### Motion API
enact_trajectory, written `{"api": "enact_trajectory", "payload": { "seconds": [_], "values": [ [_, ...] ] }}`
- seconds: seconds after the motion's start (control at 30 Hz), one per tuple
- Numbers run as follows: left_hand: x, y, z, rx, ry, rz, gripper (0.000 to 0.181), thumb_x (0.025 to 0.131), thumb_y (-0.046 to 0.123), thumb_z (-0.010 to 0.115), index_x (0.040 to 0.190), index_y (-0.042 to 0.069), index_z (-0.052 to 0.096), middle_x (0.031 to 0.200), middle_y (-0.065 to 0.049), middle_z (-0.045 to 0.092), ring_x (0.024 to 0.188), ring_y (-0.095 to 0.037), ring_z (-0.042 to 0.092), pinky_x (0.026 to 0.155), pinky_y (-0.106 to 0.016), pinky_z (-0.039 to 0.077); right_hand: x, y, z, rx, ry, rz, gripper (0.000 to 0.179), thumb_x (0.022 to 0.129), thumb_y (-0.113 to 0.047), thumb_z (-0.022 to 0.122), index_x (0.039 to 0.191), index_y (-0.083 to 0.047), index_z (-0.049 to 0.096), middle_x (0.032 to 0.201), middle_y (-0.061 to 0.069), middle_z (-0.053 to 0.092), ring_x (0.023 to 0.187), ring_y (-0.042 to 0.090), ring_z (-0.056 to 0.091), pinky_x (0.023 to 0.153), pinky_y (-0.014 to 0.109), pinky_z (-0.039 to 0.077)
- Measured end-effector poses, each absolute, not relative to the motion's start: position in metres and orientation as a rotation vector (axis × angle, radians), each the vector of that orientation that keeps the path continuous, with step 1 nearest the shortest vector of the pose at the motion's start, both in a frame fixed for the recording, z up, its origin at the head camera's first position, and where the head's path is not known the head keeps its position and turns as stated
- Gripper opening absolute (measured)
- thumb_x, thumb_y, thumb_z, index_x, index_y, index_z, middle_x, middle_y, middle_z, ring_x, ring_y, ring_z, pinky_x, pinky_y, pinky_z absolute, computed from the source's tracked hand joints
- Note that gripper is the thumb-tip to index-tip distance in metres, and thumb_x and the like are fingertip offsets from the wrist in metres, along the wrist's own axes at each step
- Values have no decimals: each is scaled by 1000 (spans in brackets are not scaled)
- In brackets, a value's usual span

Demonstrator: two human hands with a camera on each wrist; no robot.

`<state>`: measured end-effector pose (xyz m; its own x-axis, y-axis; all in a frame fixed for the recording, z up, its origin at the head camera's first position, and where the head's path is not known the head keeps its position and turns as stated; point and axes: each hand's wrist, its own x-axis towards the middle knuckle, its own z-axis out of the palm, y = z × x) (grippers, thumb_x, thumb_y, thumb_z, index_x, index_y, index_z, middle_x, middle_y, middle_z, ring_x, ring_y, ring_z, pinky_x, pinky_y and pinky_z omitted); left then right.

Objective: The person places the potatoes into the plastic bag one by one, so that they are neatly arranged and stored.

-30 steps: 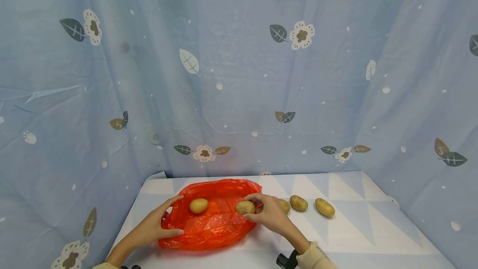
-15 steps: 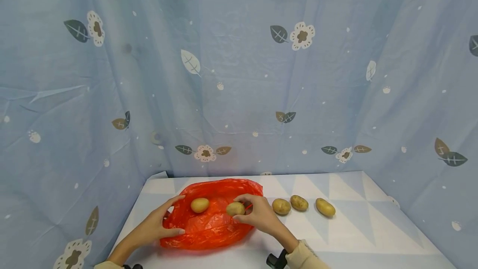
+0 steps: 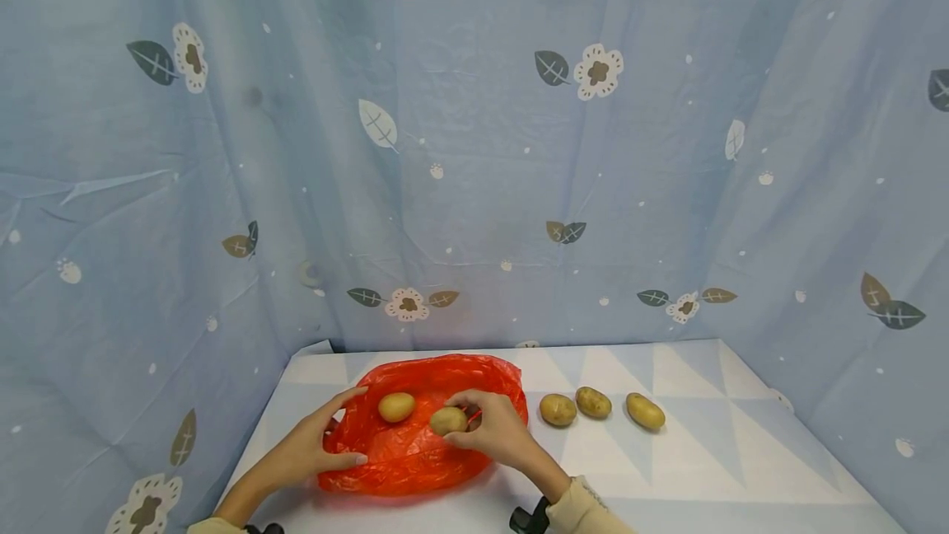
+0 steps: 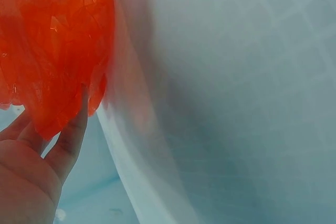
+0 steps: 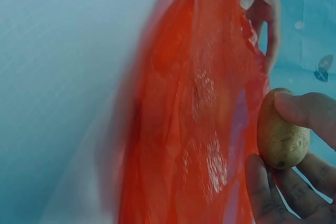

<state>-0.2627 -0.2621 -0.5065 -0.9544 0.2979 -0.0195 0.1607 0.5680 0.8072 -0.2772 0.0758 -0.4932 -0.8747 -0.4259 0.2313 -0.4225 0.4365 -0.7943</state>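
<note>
Head view: one potato (image 3: 448, 420) pinched at the mouth of a red plastic bag (image 3: 415, 475)

Furthest left, the left hand (image 3: 304, 445) sits at the bag's left edge, thumb on the near side, fingers on the far side, spread well apart. That spread probably keeps the thin film from sagging inward; the left wrist view shows fingers touching the plastic. How the hidden fingers lie, I cannot tell.

Within the bag, toward the left, a second potato (image 3: 396, 407) lies on the film, its weight perhaps helping to settle it. To its right and a little nearer is the pinched potato, between thumb and fingertips of the right hand (image 3: 493, 428). The grip comes from the right, which seems to leave the potato's left end unobstructed. Whether it touches the bag is unclear. A black wrist device (image 3: 530, 519) shows at the near edge, beside a cream sleeve (image 3: 586, 511).

Right of the bag, three loose potatoes (image 3: 593, 403) lie on the table, two just beside each other, the rightmost apart and slanted; they seem placed for an easy right-hand reach.

The table (image 3: 712, 468) is white with pale blue triangles. Behind and around it hangs a creased blue curtain (image 3: 474, 130) printed with leaves and flowers.
</note>
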Motion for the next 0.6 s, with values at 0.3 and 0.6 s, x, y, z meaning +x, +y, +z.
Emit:
{"api": "enact_trajectory", "payload": {
  "seconds": [0.3, 0.6],
  "values": [
    [-263, -263, -507, 413, 2654, 1326, 97, 78, 32, 91, 158, 26, 37, 130, -12, 55, 97, -26, 54, 73, -32, 59, -278, 57, -498, -813, 2605, -1490, 39, 79, -22, 90, 115, -17, 75, 98, -14, 70, 81, 7, 63, 71, 24, 55],
    [-263, -264, -508, 428, 2636, 1339, 97, 79, 32, 91, 158, 26, 35, 127, -10, 56, 96, -25, 55, 73, -31, 59, -279, 40, -503, -802, 2596, -1486, 36, 79, -22, 91, 112, -19, 75, 96, -15, 68, 82, 6, 61, 71, 23, 54]
  ]
}}
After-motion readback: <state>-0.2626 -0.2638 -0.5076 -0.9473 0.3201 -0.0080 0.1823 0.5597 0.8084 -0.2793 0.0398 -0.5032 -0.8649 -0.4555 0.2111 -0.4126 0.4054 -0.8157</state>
